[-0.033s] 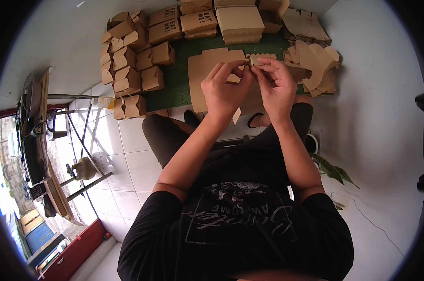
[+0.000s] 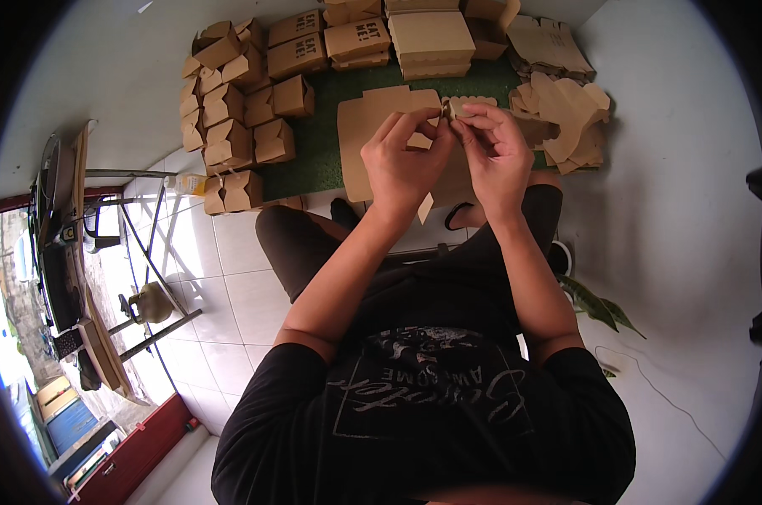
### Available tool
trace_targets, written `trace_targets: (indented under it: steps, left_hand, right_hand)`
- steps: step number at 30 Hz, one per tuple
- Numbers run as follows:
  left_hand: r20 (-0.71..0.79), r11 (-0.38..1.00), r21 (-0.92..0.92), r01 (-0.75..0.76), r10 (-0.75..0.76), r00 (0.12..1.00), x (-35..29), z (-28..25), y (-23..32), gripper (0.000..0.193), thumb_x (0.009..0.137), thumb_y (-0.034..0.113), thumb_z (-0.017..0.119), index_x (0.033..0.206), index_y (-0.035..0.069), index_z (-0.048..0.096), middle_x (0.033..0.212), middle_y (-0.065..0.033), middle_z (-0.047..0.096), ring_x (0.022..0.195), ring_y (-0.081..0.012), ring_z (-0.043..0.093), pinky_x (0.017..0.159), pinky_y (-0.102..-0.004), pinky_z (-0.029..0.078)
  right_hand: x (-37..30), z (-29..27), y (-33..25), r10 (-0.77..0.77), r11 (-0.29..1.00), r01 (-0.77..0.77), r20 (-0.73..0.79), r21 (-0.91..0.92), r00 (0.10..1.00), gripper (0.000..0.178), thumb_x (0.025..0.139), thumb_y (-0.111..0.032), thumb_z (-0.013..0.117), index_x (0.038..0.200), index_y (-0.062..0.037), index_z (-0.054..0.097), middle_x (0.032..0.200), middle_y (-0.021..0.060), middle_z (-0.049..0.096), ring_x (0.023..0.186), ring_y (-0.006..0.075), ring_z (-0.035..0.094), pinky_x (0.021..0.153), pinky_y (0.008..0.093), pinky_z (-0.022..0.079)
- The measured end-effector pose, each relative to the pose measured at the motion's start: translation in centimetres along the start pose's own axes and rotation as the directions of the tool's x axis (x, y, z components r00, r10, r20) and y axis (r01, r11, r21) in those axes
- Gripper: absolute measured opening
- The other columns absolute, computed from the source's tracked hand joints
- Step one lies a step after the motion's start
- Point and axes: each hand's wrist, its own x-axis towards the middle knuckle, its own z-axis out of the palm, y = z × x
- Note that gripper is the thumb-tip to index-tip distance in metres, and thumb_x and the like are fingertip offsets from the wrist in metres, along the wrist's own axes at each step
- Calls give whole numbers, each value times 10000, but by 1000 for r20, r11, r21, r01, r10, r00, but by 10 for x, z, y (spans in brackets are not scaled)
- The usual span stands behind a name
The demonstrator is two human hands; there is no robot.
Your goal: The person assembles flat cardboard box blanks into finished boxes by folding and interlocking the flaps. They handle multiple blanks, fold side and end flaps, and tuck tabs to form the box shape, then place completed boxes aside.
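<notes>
A brown cardboard box blank [image 2: 360, 156] is spread mostly flat in front of me, overhanging the near edge of the green, grass-like table top [image 2: 316, 160]. With thumb and fingertips, my left hand [image 2: 406, 168] pinches a bit of its far part. Close beside it, my right hand [image 2: 497, 160] grips a small raised flap of the same blank between thumb and fingers. The fingertips of both hands nearly meet there. A scalloped edge shows just beyond the right fingers; the exact fold under the fingertips is hidden.
Folded small boxes [image 2: 228, 105] are stacked at the left. Larger closed boxes [image 2: 360, 38] and a pale scalloped box [image 2: 433, 38] line the back. Flat blanks [image 2: 575, 114] pile up at the right. A bottle with yellow contents [image 2: 189, 184] stands by the left corner.
</notes>
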Motion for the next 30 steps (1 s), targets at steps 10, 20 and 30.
trace_targets:
  steps: [10,20,30]
  left_hand:
    - [-8,1000,-10,20,-20,1000,1,3,-1,165,877,53,882,1039,59,853,853,-55,793,725,-179,793,606,-327,664]
    - [-28,997,2,77,-77,997,-2,4,0,145,874,64,876,1015,53,842,870,-62,784,770,-176,795,621,-341,632]
    - [-38,993,-22,114,-115,993,-3,1,1,112,928,58,881,1034,24,868,866,-63,803,794,-124,790,672,-295,624]
  right_hand:
    - [1,3,1,14,999,-15,-42,-30,999,280,1054,98,753,1319,33,692,1209,140,824,1107,190,828,969,307,670]
    - [-1,6,1,53,999,-53,-11,9,999,369,1062,124,733,1398,7,640,1189,113,805,1109,145,793,986,285,635]
    - [-1,5,1,63,998,-63,6,16,998,367,1065,99,751,1399,12,625,1174,114,806,1106,143,794,979,281,630]
